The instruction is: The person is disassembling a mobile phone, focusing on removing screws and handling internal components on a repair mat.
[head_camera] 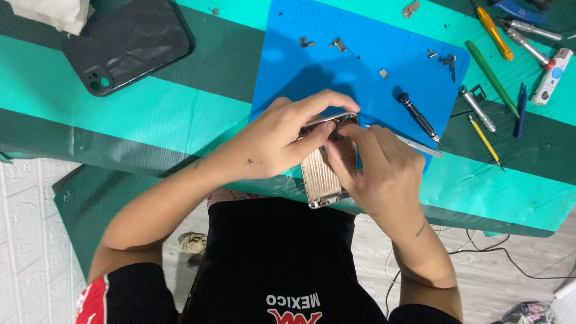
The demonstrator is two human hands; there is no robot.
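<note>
Both hands (pixel 336 150) hide the phone housing's (pixel 321 180) top.

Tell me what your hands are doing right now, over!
Left hand and right hand both on opened phone shell, fingertips at its top end. Black screwdriver lies beside on blue mat. Nothing blocking.

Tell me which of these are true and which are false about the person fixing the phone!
1. Both hands hold the silver phone shell. True: the left hand and right hand grip it together.
2. The repair mat is red. False: it is blue.
3. A black phone lies on the table's far left part. True.
4. The black screwdriver is in the right hand. False: it lies on the mat.
5. The yellow-handled tool rests on the mat. False: it lies beside it, on the green table cover.
</note>
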